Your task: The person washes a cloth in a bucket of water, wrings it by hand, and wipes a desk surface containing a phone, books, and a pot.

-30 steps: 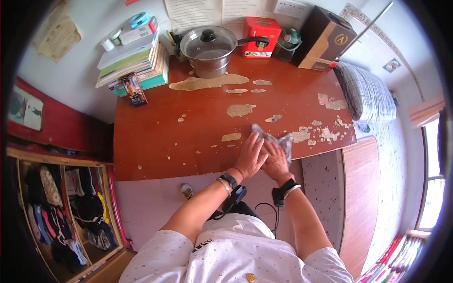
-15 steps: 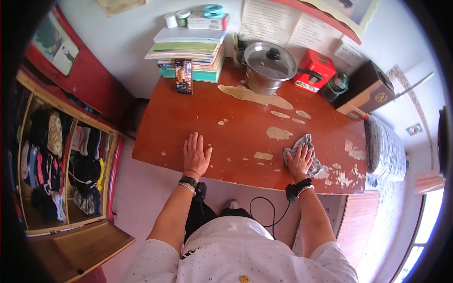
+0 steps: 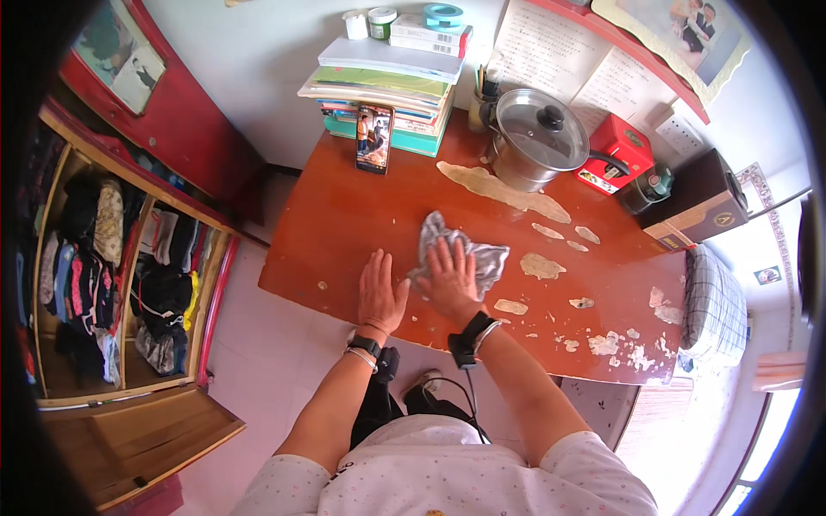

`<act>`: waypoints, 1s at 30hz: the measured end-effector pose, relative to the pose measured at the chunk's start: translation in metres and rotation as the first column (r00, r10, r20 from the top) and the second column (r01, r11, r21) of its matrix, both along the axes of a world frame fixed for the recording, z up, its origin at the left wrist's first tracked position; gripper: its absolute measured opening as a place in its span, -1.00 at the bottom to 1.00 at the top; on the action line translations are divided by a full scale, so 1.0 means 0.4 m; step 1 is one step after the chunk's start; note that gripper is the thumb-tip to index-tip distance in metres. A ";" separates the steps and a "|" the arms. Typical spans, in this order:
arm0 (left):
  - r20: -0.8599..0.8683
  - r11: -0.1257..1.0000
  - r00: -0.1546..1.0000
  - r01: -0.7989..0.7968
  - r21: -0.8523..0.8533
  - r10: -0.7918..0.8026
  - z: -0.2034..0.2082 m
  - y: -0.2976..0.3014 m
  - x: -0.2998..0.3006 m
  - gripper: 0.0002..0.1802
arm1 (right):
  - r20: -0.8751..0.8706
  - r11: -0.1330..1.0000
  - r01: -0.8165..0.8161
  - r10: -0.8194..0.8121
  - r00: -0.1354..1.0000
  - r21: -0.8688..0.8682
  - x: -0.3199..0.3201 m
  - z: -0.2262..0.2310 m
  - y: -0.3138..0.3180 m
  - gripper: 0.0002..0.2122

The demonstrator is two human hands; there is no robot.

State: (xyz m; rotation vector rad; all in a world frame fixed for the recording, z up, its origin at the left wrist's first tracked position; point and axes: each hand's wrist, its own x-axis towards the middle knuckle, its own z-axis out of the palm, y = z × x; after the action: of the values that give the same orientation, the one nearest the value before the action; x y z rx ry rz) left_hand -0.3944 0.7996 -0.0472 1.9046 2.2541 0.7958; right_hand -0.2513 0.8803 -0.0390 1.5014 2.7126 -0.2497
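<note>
My right hand [image 3: 452, 279] lies flat on a crumpled grey-and-white cloth [image 3: 489, 260], its fingers stretched out and pressing it against the tabletop. The cloth is bunched beyond the fingertips and spreads out to the right of the hand. Just left of it, my left hand [image 3: 383, 294] rests palm down near the front edge, open and holding nothing. Both hands are on a reddish-brown wooden table [image 3: 335, 232] with worn pale patches. Each wrist wears a dark strap and a bracelet.
A phone [image 3: 374, 139] leans against a stack of books and papers [image 3: 391, 86] at the back left. A lidded steel pot [image 3: 533, 142], a red box [image 3: 613, 153], a dark jar [image 3: 645, 189] and a brown-black box [image 3: 701, 206] line the back right. An open wardrobe [image 3: 129, 301] stands left.
My right hand has slid the cloth leftward across the table, from the worn right side to beside my left hand. The view has shifted; both hands now lie close together.
</note>
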 end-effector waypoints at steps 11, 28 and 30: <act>0.048 0.997 0.998 -0.051 0.065 0.048 -0.030 -0.004 -0.013 -0.39 | -0.187 0.964 -0.256 0.238 0.953 -0.078 0.071 0.021 -0.211 -0.45; -0.124 0.996 0.989 -0.084 -0.009 0.083 -0.029 0.001 0.001 -0.41 | -0.115 0.848 0.529 -0.528 0.841 -0.028 0.766 0.009 -0.238 -0.41; -0.123 0.997 0.990 -0.072 0.000 0.072 -0.027 0.003 0.010 -0.41 | -0.069 0.816 0.577 -0.577 0.814 -0.014 0.812 0.004 -0.225 -0.40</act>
State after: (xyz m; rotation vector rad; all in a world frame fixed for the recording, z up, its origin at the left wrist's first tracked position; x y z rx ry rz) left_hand -0.3906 0.8007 -0.0580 1.9306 2.4058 0.6996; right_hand 0.0735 0.7903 -0.0373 2.3276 2.2116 -0.3067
